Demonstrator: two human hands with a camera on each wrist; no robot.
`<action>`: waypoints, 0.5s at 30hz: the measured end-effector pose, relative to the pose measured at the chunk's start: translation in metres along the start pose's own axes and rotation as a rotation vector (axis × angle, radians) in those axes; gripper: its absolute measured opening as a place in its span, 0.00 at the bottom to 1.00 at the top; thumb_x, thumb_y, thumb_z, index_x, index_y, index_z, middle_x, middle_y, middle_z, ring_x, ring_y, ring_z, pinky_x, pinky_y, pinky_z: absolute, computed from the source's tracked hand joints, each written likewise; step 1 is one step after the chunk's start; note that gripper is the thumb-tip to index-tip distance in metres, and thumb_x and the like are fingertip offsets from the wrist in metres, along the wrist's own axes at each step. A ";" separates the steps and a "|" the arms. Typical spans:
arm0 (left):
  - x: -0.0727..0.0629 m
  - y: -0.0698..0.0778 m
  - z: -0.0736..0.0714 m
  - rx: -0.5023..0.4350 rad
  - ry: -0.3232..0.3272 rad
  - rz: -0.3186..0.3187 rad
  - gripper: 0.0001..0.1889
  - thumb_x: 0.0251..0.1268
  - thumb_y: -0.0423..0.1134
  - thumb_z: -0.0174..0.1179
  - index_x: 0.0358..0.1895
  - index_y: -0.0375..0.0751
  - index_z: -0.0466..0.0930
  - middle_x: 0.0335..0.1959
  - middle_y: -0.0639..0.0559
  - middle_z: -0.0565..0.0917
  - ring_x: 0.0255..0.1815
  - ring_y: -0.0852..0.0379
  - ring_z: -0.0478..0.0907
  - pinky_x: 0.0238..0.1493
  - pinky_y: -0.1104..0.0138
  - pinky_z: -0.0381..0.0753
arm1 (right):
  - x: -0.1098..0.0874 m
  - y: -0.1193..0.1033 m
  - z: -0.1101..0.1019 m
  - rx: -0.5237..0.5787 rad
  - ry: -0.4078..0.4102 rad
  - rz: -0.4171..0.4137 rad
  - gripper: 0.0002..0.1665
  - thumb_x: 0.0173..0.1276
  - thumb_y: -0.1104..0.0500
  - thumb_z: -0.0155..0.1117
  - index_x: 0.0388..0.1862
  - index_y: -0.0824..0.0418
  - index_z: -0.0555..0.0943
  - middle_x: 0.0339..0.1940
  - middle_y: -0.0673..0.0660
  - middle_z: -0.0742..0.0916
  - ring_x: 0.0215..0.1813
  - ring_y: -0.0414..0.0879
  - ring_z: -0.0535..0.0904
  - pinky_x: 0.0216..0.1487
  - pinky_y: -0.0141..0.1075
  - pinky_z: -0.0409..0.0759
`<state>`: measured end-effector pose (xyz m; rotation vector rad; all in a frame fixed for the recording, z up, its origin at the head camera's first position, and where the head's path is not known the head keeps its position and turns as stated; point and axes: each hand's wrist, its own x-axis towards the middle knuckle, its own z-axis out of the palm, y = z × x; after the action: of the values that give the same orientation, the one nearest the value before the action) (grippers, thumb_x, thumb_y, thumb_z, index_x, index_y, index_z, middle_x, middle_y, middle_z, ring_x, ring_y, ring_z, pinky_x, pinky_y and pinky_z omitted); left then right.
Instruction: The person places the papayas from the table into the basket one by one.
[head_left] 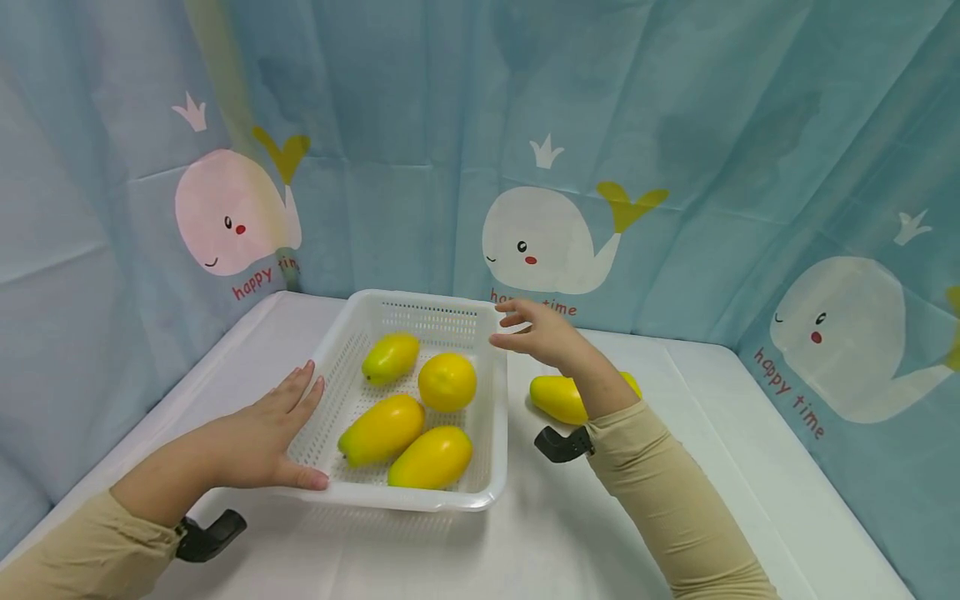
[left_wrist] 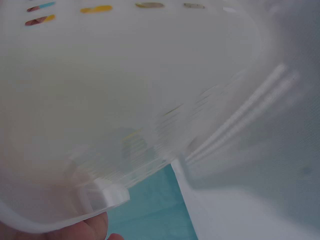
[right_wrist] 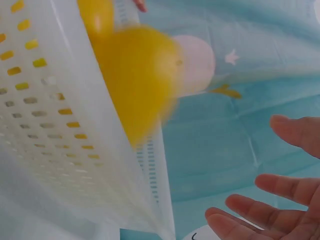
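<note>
A white plastic basket with slotted walls holds several yellow mangoes, some green at one end. My left hand rests along the basket's left rim, fingers straight, thumb on the front rim. In the left wrist view, part of its fingers shows beside the rim. Above the back right corner, my right hand has its fingers spread and nothing in them. A rounder-looking mango is inside the basket near that hand; in the right wrist view a large mango is motion-blurred at the rim, apart from the fingertips.
Right of the basket a yellow mango lies on the white-covered table, partly behind my right forearm, with more yellow showing past it. A blue curtain printed with whales stands around the table's back and sides.
</note>
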<state>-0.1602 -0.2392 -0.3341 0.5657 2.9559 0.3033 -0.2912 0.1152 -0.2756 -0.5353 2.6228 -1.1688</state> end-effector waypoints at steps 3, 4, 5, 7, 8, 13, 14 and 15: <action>0.000 0.000 0.000 -0.003 -0.002 -0.001 0.68 0.31 0.80 0.53 0.71 0.31 0.42 0.72 0.35 0.35 0.71 0.36 0.40 0.62 0.40 0.53 | -0.001 0.002 -0.001 0.004 0.003 -0.001 0.32 0.58 0.45 0.65 0.62 0.45 0.68 0.57 0.52 0.76 0.58 0.51 0.72 0.54 0.47 0.73; 0.001 0.000 0.000 -0.003 -0.003 -0.001 0.68 0.31 0.79 0.53 0.71 0.31 0.42 0.72 0.36 0.35 0.71 0.36 0.40 0.61 0.40 0.53 | -0.001 0.003 -0.002 0.004 0.004 -0.003 0.32 0.58 0.45 0.65 0.61 0.45 0.69 0.57 0.52 0.76 0.57 0.51 0.72 0.54 0.47 0.73; 0.001 0.000 0.000 -0.002 -0.004 -0.002 0.68 0.31 0.79 0.53 0.71 0.31 0.42 0.72 0.36 0.35 0.71 0.36 0.40 0.61 0.40 0.53 | -0.002 0.004 -0.002 0.004 0.005 -0.003 0.31 0.58 0.45 0.65 0.61 0.45 0.69 0.57 0.52 0.77 0.57 0.51 0.72 0.54 0.47 0.74; 0.001 0.000 0.000 0.001 -0.008 -0.005 0.68 0.31 0.80 0.52 0.71 0.32 0.41 0.72 0.36 0.35 0.71 0.37 0.39 0.62 0.41 0.53 | -0.003 0.005 -0.003 0.006 0.000 -0.009 0.31 0.58 0.46 0.65 0.60 0.46 0.70 0.57 0.53 0.76 0.58 0.52 0.72 0.54 0.47 0.74; 0.001 0.000 0.000 0.002 -0.008 -0.006 0.68 0.31 0.80 0.52 0.71 0.32 0.41 0.72 0.36 0.35 0.71 0.37 0.39 0.62 0.41 0.53 | -0.003 0.006 -0.004 0.005 -0.001 -0.010 0.30 0.59 0.46 0.65 0.60 0.46 0.70 0.57 0.53 0.76 0.58 0.52 0.72 0.54 0.47 0.74; 0.001 0.000 0.000 0.003 -0.008 -0.006 0.68 0.30 0.80 0.52 0.71 0.32 0.41 0.72 0.36 0.35 0.71 0.37 0.39 0.62 0.41 0.52 | -0.005 0.011 -0.008 0.004 -0.006 -0.017 0.29 0.59 0.47 0.64 0.60 0.47 0.70 0.58 0.54 0.76 0.59 0.52 0.71 0.54 0.48 0.74; 0.001 -0.001 0.001 0.003 -0.008 -0.005 0.68 0.31 0.80 0.53 0.71 0.32 0.41 0.72 0.36 0.35 0.71 0.37 0.39 0.62 0.41 0.53 | -0.006 0.012 -0.009 -0.002 -0.003 -0.018 0.29 0.59 0.47 0.64 0.60 0.46 0.70 0.58 0.53 0.76 0.59 0.52 0.71 0.54 0.48 0.74; 0.001 -0.001 0.001 0.004 -0.007 -0.005 0.68 0.31 0.80 0.53 0.71 0.32 0.41 0.72 0.36 0.35 0.71 0.36 0.39 0.62 0.41 0.53 | -0.006 0.013 -0.010 -0.005 -0.001 -0.019 0.29 0.60 0.47 0.64 0.60 0.46 0.70 0.58 0.53 0.76 0.58 0.52 0.71 0.54 0.48 0.74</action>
<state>-0.1614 -0.2392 -0.3351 0.5592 2.9518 0.2945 -0.2921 0.1328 -0.2782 -0.5630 2.6260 -1.1680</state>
